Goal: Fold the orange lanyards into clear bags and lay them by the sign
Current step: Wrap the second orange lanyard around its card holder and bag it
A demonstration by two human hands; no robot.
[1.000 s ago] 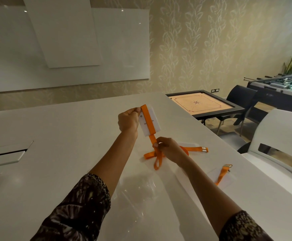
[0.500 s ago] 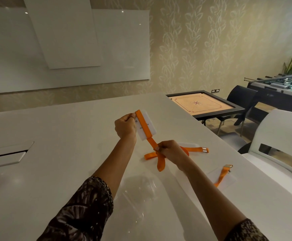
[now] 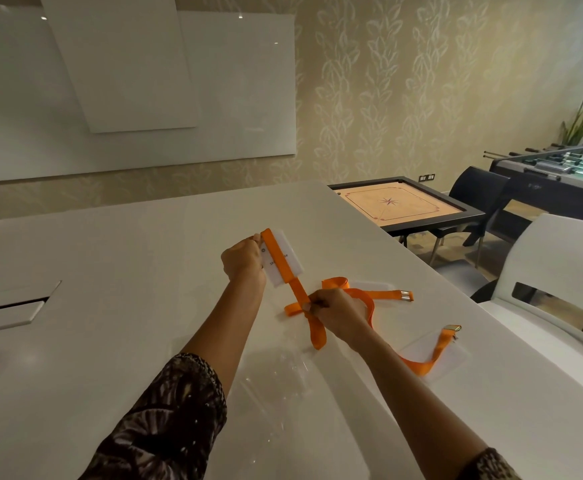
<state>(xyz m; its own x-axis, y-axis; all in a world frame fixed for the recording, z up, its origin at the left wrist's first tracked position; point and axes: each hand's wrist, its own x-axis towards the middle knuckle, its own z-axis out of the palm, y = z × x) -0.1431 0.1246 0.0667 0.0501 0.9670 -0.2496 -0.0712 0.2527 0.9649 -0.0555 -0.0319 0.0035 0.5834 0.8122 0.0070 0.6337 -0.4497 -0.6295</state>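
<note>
The orange lanyard (image 3: 297, 293) is lifted just above the desk (image 3: 127, 271), right of its middle. Its strap runs taut over the face of a white card (image 3: 292, 263) and down to a loose tangle on the surface. The left hand (image 3: 243, 259) grips the card by its left edge with curled fingers. The right hand (image 3: 335, 313) pinches the strap below the card.

Toward the right edge, two metal clips (image 3: 406, 296) (image 3: 453, 328) end orange straps; I cannot tell whether they belong to one lanyard or two. Each end rests over a flat clear bag (image 3: 369, 285) (image 3: 421, 348), on it or in it I cannot tell. A third piece of clear plastic (image 3: 276, 386) lies crumpled between the forearms near the front edge.

The desk's left half and far edge give broad bare room, apart from a hatch (image 3: 9, 308) at the left edge. A white chair (image 3: 560, 258) stands close to the right edge, and a carrom board (image 3: 397, 204) stands past the far right corner.
</note>
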